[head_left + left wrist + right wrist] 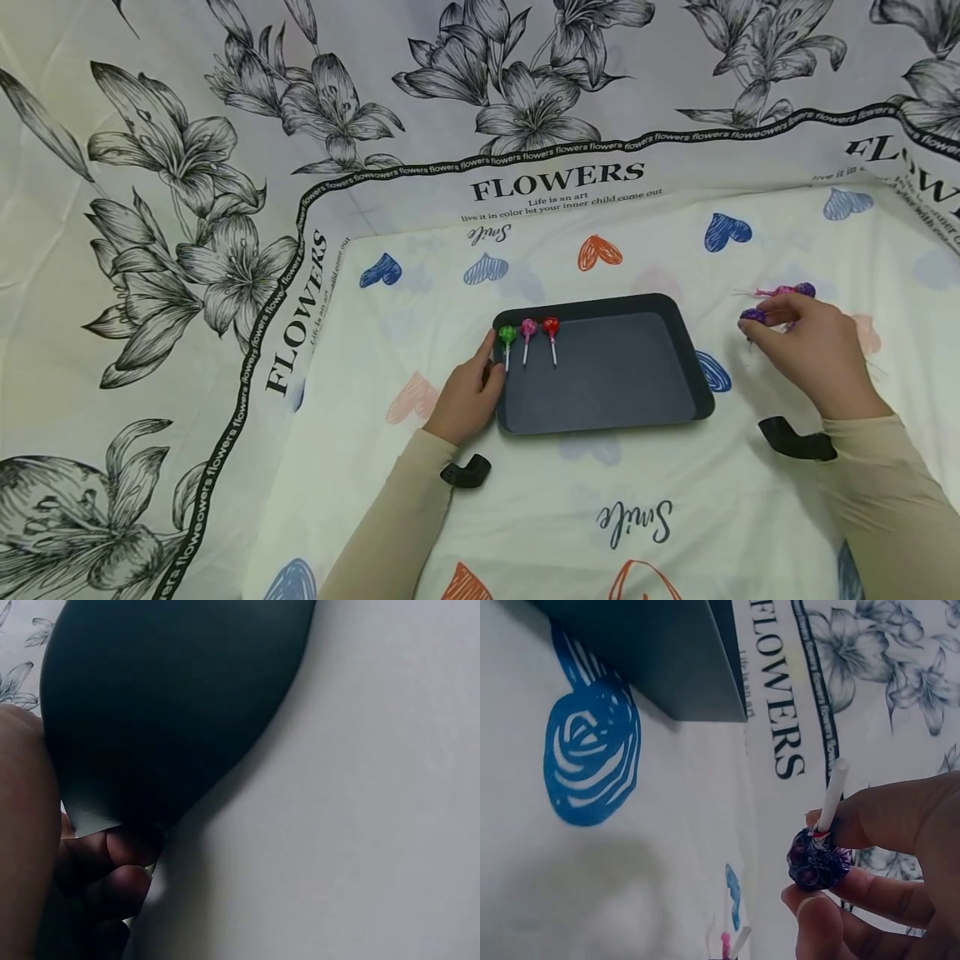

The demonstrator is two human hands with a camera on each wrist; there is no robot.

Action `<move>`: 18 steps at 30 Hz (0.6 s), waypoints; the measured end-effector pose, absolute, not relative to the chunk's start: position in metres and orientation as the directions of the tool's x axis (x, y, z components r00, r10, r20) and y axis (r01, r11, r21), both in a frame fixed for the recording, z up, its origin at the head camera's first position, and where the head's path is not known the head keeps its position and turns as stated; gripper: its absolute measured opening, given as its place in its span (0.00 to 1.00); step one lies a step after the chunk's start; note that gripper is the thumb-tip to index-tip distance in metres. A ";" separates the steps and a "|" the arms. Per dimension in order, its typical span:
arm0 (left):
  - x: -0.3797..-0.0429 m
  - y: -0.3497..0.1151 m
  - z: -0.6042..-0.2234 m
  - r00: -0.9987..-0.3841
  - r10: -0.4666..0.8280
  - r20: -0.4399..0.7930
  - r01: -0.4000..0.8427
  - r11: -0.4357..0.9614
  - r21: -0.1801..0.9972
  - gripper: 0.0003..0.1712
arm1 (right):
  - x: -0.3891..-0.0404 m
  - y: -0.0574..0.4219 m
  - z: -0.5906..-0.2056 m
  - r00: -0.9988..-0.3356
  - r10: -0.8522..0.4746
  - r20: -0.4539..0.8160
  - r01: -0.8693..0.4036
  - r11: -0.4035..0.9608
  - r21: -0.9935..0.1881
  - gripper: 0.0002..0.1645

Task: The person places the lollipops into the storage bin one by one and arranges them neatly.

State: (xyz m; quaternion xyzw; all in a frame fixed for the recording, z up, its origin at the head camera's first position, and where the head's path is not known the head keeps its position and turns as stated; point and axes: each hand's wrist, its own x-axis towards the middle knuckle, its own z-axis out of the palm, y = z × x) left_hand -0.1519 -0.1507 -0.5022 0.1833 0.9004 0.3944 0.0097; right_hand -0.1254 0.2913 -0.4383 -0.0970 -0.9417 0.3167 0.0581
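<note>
My right hand (821,350) pinches a purple-wrapped lollipop (814,859) by its head between thumb and fingers, its white stick pointing up in the right wrist view. Just beyond that hand, another purple lollipop (805,289) lies on the cloth beside something pink (776,291). My left hand (468,396) grips the left rim of a dark grey tray (600,421); curled fingers (127,889) show at its edge in the left wrist view. Inside the tray, a green lollipop (507,335), a pink lollipop (528,327) and a red lollipop (551,325) lie in a row, sticks toward me.
A white cloth (525,508) printed with hearts and words covers the surface under the tray. Behind it and to the left spreads a flower-patterned cloth (360,200) with a black lettered border. Each wrist carries a black strap piece (798,440).
</note>
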 end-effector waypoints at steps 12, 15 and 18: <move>-0.153 -0.152 -0.504 -0.934 0.335 0.126 0.320 0.624 0.713 0.36 | -0.134 0.272 -0.430 -0.984 0.170 0.054 0.102 0.784 -0.612 0.30; -0.152 -0.152 -0.503 -0.934 0.334 0.124 0.318 0.625 0.713 0.36 | -0.136 0.266 -0.429 -0.986 0.151 0.067 0.078 0.781 -0.620 0.30; -0.151 -0.152 -0.502 -0.934 0.336 0.123 0.318 0.621 0.717 0.35 | -0.138 0.259 -0.427 -0.988 0.136 0.076 0.059 0.781 -0.621 0.29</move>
